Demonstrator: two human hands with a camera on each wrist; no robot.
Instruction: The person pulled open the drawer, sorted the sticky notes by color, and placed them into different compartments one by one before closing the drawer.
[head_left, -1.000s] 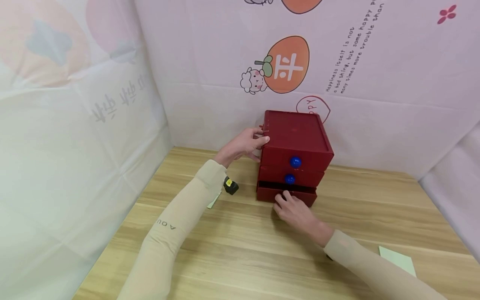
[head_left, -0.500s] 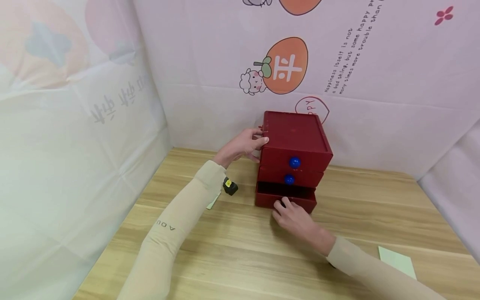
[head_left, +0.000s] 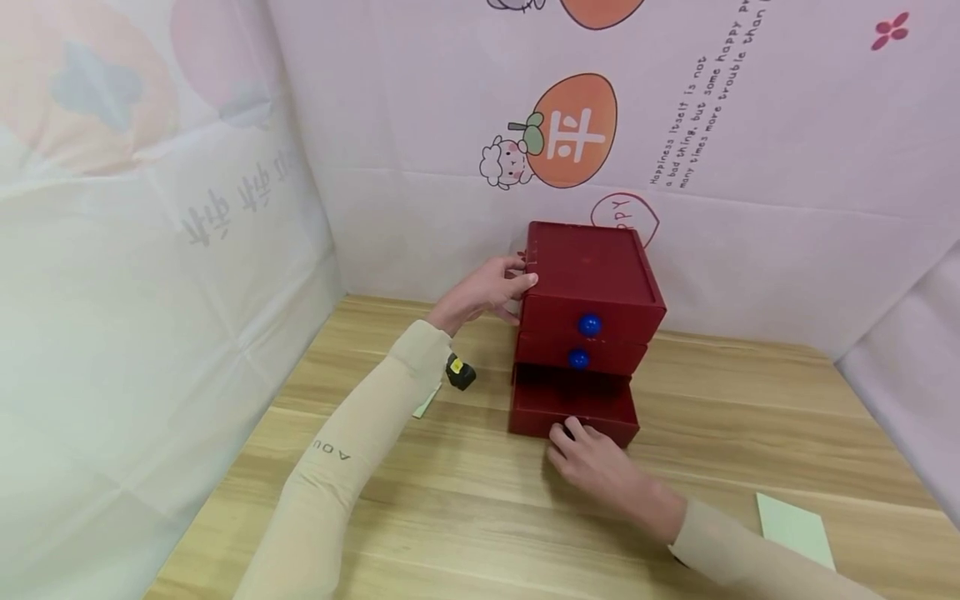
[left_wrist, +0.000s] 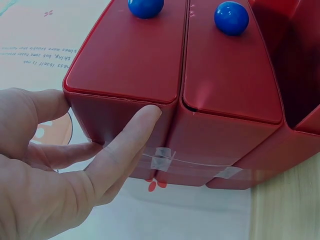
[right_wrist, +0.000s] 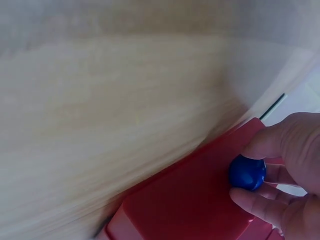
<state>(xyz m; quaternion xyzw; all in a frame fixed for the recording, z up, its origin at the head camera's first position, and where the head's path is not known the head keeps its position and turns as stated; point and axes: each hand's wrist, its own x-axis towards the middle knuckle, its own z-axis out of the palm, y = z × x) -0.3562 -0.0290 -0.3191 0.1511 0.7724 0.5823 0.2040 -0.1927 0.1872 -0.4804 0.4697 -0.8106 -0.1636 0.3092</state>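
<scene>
A red three-drawer cabinet (head_left: 592, 262) stands against the back wall, its bottom drawer (head_left: 528, 422) pulled out with a bare interior showing. My right hand (head_left: 600, 467) is at the front of that drawer. In the right wrist view, thumb and fingers pinch its round blue knob (right_wrist: 247, 173). My left hand (head_left: 483, 292) presses the cabinet's left side near the upper front corner, its fingers (left_wrist: 125, 142) extended along the wall of the top unit. The upper two drawers, with a top blue knob (head_left: 590, 325) and a middle blue knob (head_left: 578, 358), are closed.
A small black-and-yellow object (head_left: 460, 372) appears just past the left cuff, beside a pale green slip (head_left: 427, 402). On the right of the wooden table (head_left: 420, 508) lies a pale green sheet (head_left: 797, 527), partly behind the right sleeve. Printed white cloth (head_left: 420, 125) hangs behind.
The bottom drawer has slid farther out toward me, from a narrow gap to a wide opening. My right hand has moved back with its knob; the left hand stays in place.
</scene>
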